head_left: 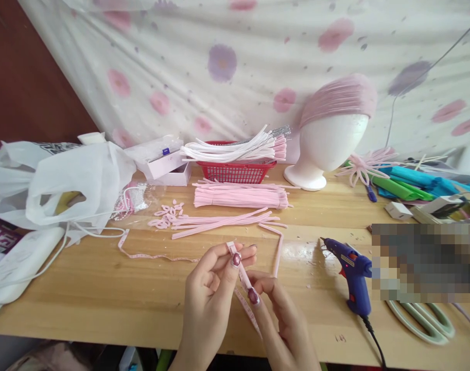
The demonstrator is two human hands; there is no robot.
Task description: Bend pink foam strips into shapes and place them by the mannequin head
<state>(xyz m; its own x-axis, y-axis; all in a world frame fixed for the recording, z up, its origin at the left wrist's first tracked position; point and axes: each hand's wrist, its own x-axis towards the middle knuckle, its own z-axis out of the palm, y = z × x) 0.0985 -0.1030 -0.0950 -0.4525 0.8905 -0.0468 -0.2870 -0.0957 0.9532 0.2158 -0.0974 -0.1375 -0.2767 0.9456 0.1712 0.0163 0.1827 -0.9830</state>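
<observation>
My left hand (209, 293) pinches a pink tape measure (233, 248) near its end, thumb on top. Just below, my right hand (279, 317) pinches the same strip between thumb and fingers. The stretch between the two thumbs is taut and slanted. More of the tape trails left over the table and hangs below my hands. A bent pink pipe cleaner (279, 252) runs down behind my right fingers; whether it is held against the tape I cannot tell. Beyond my hands lie loose pink pipe cleaners (219, 222) and several small pink loops (167, 215).
A blue glue gun (354, 273) stands at right, beside green-handled scissors (422, 322). Behind are a pink pipe cleaner bundle (240, 197), a red basket (235, 172) and a white foam head (327, 141). Plastic bags (76, 180) crowd the left of the wooden table (103, 304).
</observation>
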